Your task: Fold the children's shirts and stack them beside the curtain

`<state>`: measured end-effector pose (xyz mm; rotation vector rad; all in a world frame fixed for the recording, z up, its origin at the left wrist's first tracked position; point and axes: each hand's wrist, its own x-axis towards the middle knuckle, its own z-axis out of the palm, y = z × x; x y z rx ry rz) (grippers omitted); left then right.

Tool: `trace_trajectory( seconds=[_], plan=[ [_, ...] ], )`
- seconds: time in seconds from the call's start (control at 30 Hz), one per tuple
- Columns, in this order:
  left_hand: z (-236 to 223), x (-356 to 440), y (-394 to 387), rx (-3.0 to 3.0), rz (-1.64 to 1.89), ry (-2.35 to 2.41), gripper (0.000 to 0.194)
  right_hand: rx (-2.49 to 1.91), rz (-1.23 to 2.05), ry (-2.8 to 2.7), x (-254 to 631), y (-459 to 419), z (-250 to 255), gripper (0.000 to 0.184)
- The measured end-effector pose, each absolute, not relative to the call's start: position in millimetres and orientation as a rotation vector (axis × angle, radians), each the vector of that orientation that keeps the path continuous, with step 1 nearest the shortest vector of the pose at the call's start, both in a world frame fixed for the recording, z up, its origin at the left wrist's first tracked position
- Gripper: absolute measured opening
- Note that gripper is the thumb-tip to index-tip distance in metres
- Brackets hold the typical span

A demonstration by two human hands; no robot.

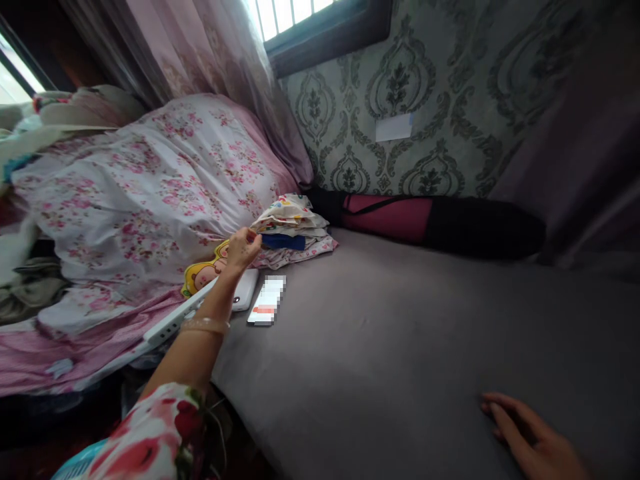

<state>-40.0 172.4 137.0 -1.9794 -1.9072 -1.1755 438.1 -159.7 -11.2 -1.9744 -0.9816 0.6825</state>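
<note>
My left hand [243, 249] reaches out to the left edge of a stack of folded clothes [290, 217]. Its fingertips pinch together at the edge of a folded garment; exactly which layer they grip is hard to see. The stack has light printed pieces on top, a dark blue piece [284, 241] in the middle and a pink-patterned one at the bottom. At the lower right, my right hand [537, 437] hovers over or rests on the grey sheet [380, 360], its fingers loosely curved and apart, with nothing visible in them.
A phone [268, 301] with a lit screen lies beside a white device [245, 291] and a white power strip [170, 323]. A yellow cartoon item [200, 275] sits behind my left forearm. Floral bedding [165, 173] is heaped at left; a long black-and-maroon bag [390, 217] lies along the wall.
</note>
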Motion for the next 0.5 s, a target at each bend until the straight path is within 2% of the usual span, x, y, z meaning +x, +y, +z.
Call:
trace_trajectory(
  seconds=[0.07,0.33,0.5],
  plan=[
    [143.6,-39.9,192.7,-1.927,-1.161,-1.977,0.016,-1.965,0.688,-0.979,437.1,-159.6,-9.3,0.044],
    [152.4,-34.1,233.6,-1.699,-1.177,-2.199,0.048,-1.975,0.648,-1.010,440.1,-160.8,-15.0,0.040],
    [152.2,-34.6,248.1,-1.640,-1.247,-2.317,0.050,-1.947,0.657,-0.997,435.4,-160.0,-9.5,0.039]
  ],
)
